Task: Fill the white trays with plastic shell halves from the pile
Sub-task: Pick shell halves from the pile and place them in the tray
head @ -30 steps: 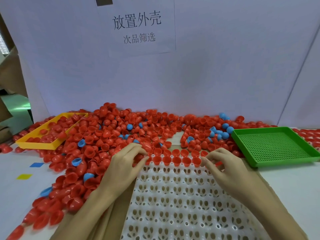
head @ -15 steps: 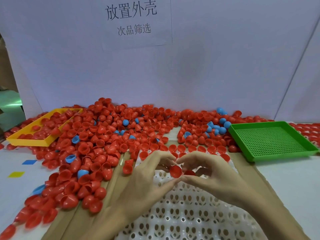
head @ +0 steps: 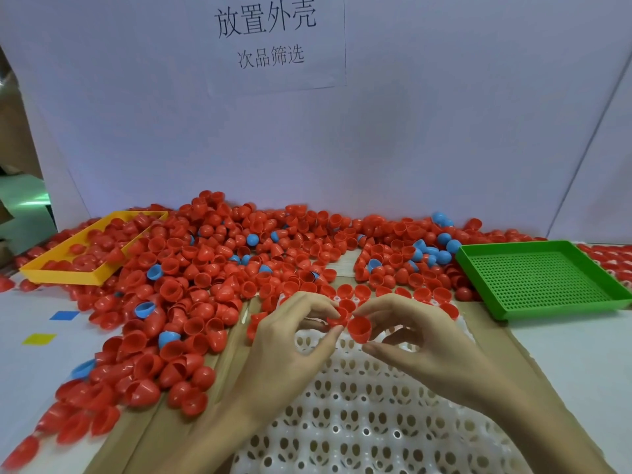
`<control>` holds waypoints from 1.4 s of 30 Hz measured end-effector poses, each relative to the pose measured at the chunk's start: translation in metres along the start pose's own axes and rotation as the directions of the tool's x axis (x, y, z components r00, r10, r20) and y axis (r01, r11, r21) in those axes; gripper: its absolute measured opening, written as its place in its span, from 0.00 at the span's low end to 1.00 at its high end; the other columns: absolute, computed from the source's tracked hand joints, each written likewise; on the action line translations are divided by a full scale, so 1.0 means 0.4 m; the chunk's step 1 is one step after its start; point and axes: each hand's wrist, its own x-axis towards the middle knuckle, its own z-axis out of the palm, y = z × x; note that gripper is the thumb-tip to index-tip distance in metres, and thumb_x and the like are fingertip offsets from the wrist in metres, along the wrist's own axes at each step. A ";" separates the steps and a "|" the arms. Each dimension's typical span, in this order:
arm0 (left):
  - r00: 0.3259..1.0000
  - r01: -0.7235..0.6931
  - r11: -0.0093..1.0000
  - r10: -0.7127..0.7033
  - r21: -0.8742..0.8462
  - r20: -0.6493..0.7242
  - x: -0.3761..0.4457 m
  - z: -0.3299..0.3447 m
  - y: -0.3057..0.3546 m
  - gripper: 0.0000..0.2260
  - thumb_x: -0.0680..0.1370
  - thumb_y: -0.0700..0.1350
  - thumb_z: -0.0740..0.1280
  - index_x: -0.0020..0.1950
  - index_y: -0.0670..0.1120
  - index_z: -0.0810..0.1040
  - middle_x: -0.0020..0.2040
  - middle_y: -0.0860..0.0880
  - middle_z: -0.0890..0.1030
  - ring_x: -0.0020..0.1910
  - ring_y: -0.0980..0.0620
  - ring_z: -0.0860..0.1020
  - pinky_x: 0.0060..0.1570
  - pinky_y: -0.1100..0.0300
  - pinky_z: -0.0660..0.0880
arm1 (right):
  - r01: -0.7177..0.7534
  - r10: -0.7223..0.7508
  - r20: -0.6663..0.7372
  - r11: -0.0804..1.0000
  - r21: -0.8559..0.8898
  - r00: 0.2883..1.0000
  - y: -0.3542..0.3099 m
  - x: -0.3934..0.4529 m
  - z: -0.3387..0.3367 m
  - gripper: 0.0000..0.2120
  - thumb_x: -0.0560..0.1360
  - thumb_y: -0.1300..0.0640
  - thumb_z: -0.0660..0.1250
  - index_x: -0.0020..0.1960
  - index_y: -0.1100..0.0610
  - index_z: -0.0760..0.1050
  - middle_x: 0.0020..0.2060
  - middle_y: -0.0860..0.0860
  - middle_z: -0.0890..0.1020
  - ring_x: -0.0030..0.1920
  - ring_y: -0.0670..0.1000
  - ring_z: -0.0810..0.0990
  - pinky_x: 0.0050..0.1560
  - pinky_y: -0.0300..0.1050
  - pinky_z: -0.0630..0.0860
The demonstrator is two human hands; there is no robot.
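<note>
Backdrop: a pale board (head: pixel 444 131) stands behind a white table (head: pixel 574 364), with a paper sign (head: pixel 270 39) of printed Chinese characters pinned at the top.
Far left: a yellow tray (head: pixel 68 273) lies partly buried, red shell halves inside it.
Pile: a wide heap of red shell halves (head: pixel 212 268) spreads from the yellow tray across the back of the table, with a few blue shell halves (head: pixel 154 271) mixed in.
Left hand: the left hand (head: pixel 290 340) hovers over the far end of the white tray, thumb and fingers curled round a small red shell (head: pixel 337 318).
White tray: the white tray (head: pixel 359 422) lies nearest the camera, a grid of round sockets. Only its far row (head: pixel 386 292) holds red shells; every nearer socket is bare.
Right hand: the right hand (head: pixel 420 340) pinches a red cup-shaped shell (head: pixel 359 328) between thumb and fingertips, touching the left hand's shell.
Far right: a green perforated tray (head: pixel 543 278) sits with nothing in it.
Handling: the shells look thin, light, rigid and glossy, so likely slippery and quick to roll. A gentle pinch across the rim should hold one best; too hard a squeeze might flick it away.
Progress: filling has barely begun, by my judgement.
</note>
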 end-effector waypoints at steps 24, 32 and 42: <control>0.989 0.033 0.883 -0.097 0.468 0.112 0.045 -0.128 -0.158 0.08 0.81 0.42 0.72 0.58 0.50 0.85 0.61 0.60 0.74 0.64 0.62 0.73 0.66 0.58 0.75 | -0.071 0.069 -0.020 0.989 -0.130 0.997 0.006 -0.006 0.003 0.14 0.83 0.61 0.67 0.56 0.41 0.81 0.44 0.43 0.86 0.48 0.46 0.86 0.47 0.40 0.82; 0.988 0.008 0.889 -0.078 0.458 0.135 0.048 -0.133 -0.146 0.07 0.80 0.42 0.71 0.56 0.51 0.85 0.55 0.63 0.78 0.59 0.63 0.75 0.59 0.73 0.70 | -0.081 0.077 -0.034 0.988 -0.132 0.996 0.009 -0.004 0.003 0.16 0.83 0.61 0.67 0.55 0.39 0.82 0.43 0.43 0.86 0.47 0.46 0.86 0.47 0.39 0.82; 0.961 -0.180 0.784 0.010 0.593 0.278 0.040 -0.143 -0.133 0.06 0.79 0.49 0.70 0.55 0.54 0.83 0.53 0.62 0.75 0.53 0.61 0.72 0.54 0.60 0.75 | -0.085 0.081 -0.038 0.987 -0.136 0.996 0.009 -0.005 0.005 0.15 0.84 0.60 0.67 0.56 0.40 0.81 0.43 0.43 0.86 0.47 0.46 0.86 0.47 0.38 0.81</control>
